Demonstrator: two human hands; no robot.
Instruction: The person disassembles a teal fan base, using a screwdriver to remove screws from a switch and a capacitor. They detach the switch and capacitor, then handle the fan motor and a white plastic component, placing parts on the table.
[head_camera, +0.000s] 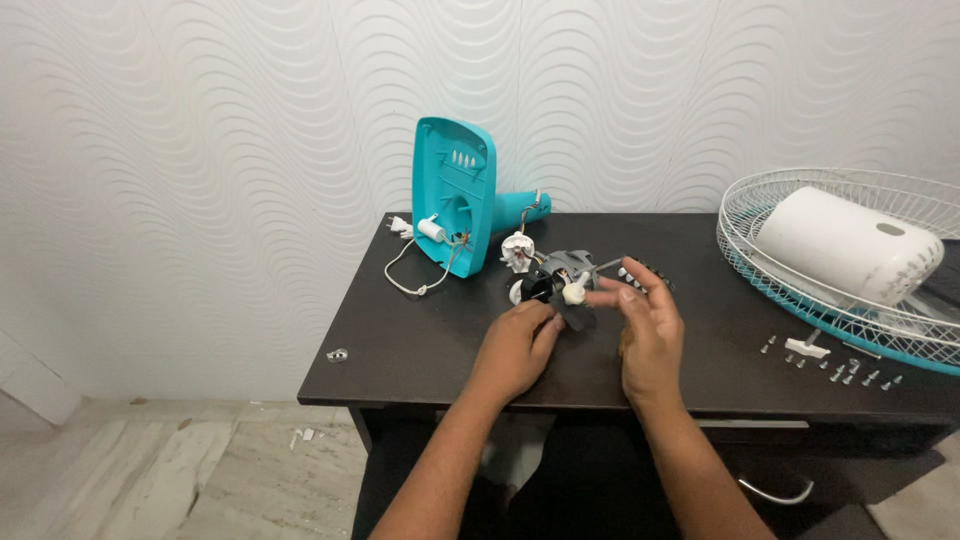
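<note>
A small fan motor assembly (556, 278), grey metal with black and white parts and loose wires, lies on the dark table (420, 340). My left hand (516, 348) grips its black lower part from the near left. My right hand (648, 325) holds the motor's right side, fingers curled around it beside a row of small black switch buttons (645, 272). Behind the motor stands a turquoise fan base (458, 195), tipped on its edge, with a white cord and plug (405, 262) hanging from it.
A white wire fan guard (790, 255) with a turquoise rim lies at the right, holding a white plastic motor cover (848, 245). Several loose screws (845, 372) and a white clip lie near it. One small metal part (337, 354) sits at the table's left edge. Marble floor below.
</note>
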